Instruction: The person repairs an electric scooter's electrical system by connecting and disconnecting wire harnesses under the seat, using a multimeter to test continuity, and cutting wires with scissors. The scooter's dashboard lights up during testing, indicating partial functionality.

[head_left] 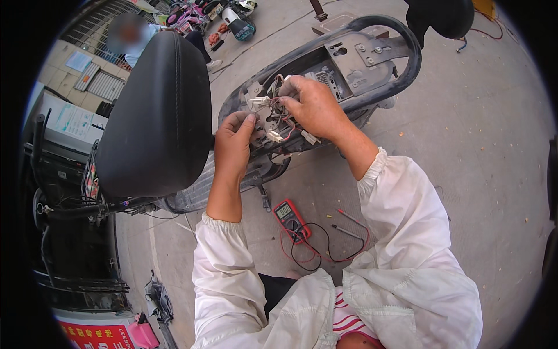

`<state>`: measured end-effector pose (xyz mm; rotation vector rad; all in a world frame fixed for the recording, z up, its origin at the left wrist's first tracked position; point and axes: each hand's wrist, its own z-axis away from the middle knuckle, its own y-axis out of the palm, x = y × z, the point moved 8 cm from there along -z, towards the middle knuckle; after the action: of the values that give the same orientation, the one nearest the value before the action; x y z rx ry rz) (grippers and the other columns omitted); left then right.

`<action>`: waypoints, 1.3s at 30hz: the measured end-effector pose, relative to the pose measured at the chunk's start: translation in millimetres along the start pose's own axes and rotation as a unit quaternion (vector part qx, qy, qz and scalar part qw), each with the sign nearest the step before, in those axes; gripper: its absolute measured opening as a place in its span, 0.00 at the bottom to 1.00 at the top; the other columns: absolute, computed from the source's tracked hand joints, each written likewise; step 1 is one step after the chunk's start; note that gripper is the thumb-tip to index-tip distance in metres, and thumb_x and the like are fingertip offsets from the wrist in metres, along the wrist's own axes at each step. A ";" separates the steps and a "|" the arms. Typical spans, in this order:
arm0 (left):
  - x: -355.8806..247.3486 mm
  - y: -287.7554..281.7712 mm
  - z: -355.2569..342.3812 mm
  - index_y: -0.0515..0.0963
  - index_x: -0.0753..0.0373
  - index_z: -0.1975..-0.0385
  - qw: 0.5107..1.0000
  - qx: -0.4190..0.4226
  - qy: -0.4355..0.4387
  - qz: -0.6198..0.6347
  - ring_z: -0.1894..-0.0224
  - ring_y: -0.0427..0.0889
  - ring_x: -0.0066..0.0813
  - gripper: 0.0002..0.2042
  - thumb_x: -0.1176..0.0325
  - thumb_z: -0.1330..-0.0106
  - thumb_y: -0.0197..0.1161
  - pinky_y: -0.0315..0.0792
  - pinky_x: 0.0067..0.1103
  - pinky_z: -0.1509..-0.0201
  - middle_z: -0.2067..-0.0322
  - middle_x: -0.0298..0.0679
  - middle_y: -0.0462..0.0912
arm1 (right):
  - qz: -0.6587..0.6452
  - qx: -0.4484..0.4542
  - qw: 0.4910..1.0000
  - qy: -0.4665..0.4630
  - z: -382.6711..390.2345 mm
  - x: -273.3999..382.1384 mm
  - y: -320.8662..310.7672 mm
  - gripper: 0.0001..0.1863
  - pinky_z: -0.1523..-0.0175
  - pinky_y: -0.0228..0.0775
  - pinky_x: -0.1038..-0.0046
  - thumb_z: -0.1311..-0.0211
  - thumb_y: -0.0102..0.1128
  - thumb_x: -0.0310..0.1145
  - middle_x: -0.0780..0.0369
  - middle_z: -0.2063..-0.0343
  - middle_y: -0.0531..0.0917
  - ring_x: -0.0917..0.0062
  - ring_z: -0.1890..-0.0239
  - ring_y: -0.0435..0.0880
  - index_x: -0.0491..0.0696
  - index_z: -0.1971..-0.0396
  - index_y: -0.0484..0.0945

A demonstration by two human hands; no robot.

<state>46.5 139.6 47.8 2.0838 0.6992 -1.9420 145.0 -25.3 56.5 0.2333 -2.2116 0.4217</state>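
my R hand (315, 109) pinches the wire bundle (282, 114) atop the scooter frame (361, 60); L hand (233, 139) is right beside it, can't tell if it's gripping. imo yanking too hard cd pop a wire outta a white connector (274, 136)

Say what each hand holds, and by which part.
The right hand pinches thin wires near a white connector; whether the left hand grips one cannot be told.

Downward fisheye view from the head, near above the wires (283, 116)
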 end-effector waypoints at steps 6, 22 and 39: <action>3.7 -3.4 -3.2 0.77 0.68 0.58 0.995 0.012 -0.013 0.103 0.59 0.83 0.27 0.08 0.72 0.31 0.59 0.82 0.21 0.55 0.60 0.40 0.81 | -0.173 0.138 0.975 -0.005 12.9 16.3 1.4 0.14 0.67 0.72 0.72 0.48 0.72 0.35 0.59 0.76 0.80 0.73 0.72 0.81 0.43 0.70 0.77; 9.4 2.6 -1.0 0.76 0.68 0.56 0.988 0.016 -0.026 0.154 0.63 0.84 0.27 0.08 0.72 0.30 0.57 0.82 0.20 0.59 0.61 0.40 0.82 | -0.264 0.129 0.956 -0.001 16.1 0.0 5.3 0.11 0.60 0.74 0.73 0.36 0.55 0.25 0.59 0.69 0.83 0.77 0.67 0.82 0.42 0.55 0.74; 11.1 -12.9 2.4 0.76 0.62 0.58 0.997 -0.061 0.055 0.015 0.69 0.76 0.18 0.06 0.72 0.32 0.59 0.73 0.15 0.68 0.65 0.33 0.78 | -0.309 0.082 0.944 0.086 7.7 -10.0 1.3 0.12 0.64 0.70 0.81 0.30 0.50 0.28 0.63 0.69 0.81 0.84 0.69 0.77 0.40 0.51 0.72</action>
<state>38.5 151.9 38.8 2.1254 0.7839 -1.7342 145.3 -26.8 43.9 0.9154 -1.8101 0.2587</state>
